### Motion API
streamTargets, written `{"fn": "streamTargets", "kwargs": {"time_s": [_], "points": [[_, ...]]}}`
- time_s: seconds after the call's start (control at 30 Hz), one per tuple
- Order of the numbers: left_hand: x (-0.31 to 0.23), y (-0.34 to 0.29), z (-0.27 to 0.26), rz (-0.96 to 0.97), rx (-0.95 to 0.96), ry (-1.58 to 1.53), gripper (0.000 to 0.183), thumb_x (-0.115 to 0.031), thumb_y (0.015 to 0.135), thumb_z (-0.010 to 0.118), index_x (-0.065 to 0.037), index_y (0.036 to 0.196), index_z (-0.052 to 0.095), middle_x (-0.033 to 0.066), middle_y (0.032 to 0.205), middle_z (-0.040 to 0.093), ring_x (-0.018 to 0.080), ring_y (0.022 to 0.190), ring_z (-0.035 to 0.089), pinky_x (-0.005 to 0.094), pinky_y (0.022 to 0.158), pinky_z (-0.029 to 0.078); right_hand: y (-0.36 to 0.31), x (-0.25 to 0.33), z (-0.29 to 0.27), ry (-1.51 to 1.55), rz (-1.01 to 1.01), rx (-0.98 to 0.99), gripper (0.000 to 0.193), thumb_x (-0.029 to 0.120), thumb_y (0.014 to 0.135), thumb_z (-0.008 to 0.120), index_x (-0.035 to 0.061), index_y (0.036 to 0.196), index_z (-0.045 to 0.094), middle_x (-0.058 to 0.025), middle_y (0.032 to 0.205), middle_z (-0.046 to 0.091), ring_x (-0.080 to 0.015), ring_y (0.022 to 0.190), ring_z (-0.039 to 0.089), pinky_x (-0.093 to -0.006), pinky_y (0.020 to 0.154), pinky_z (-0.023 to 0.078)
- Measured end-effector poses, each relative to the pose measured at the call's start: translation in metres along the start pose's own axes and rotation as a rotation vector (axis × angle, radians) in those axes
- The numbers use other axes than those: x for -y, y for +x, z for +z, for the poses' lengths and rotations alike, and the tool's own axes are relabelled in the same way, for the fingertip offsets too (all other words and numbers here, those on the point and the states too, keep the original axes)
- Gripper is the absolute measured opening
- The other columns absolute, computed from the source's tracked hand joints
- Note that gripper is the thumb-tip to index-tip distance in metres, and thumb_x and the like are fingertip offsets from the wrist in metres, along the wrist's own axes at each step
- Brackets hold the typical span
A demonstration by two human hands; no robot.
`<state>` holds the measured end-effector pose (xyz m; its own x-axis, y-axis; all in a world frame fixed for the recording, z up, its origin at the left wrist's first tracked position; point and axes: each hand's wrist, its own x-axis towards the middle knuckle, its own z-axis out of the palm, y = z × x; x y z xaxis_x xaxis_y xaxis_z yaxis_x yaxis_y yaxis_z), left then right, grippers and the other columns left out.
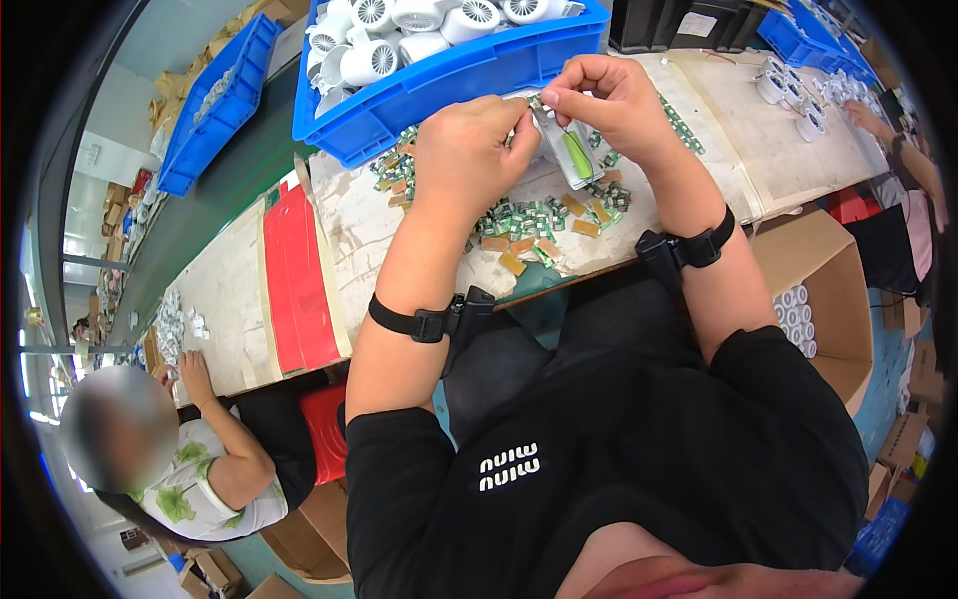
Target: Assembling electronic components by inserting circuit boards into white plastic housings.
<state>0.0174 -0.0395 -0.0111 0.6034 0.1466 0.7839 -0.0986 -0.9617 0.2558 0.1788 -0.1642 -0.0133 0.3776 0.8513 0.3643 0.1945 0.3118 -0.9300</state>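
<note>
Tiny held piece (536, 102); loose green boards (523, 222)

Left hand (467, 148) and right hand (617, 108) nearly meet (both curled).

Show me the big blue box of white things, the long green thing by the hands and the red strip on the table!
Blue box (439, 93): head view, its front wall.
Green thing (577, 156): head view, middle of its body.
Red strip (297, 280): head view, middle of its surface.

— What's on the left?
— A blue crate (185, 157), a red strip (296, 285) across the table (225, 324), and a red stool (325, 427).
— And the right?
— A cardboard box (840, 319) holding white round pieces (795, 319).
</note>
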Motion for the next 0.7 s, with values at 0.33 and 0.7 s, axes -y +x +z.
{"fn": "streamTargets", "kwargs": {"time_s": [0.33, 0.7], "points": [[0.003, -0.001, 0.005, -0.284, -0.093, -0.355, 0.006, -0.008, 0.079, 0.071, -0.003, 0.079, 0.075, 0.0076, 0.067, 0.067, 0.0209, 0.054, 0.062, 0.0312, 0.052, 0.049, -0.001, 0.002, -0.003, -0.095, 0.006, 0.039, 0.015, 0.016, 0.091, 0.074, 0.0030, 0.086, 0.070, -0.0021, 0.076, 0.070, -0.0067, 0.071, 0.062, -0.0221, 0.065, 0.047], [0.007, 0.000, -0.005, -0.020, 0.059, 0.022, 0.008, -0.016, 0.080, 0.072, -0.009, 0.079, 0.076, 0.0023, 0.070, 0.067, 0.0245, 0.060, 0.065, 0.0348, 0.053, 0.052, -0.003, 0.006, 0.002, -0.203, -0.017, 0.081, 0.014, 0.013, 0.089, 0.074, 0.0040, 0.079, 0.068, -0.0005, 0.072, 0.067, -0.0058, 0.067, 0.059, -0.0237, 0.063, 0.044]]}}
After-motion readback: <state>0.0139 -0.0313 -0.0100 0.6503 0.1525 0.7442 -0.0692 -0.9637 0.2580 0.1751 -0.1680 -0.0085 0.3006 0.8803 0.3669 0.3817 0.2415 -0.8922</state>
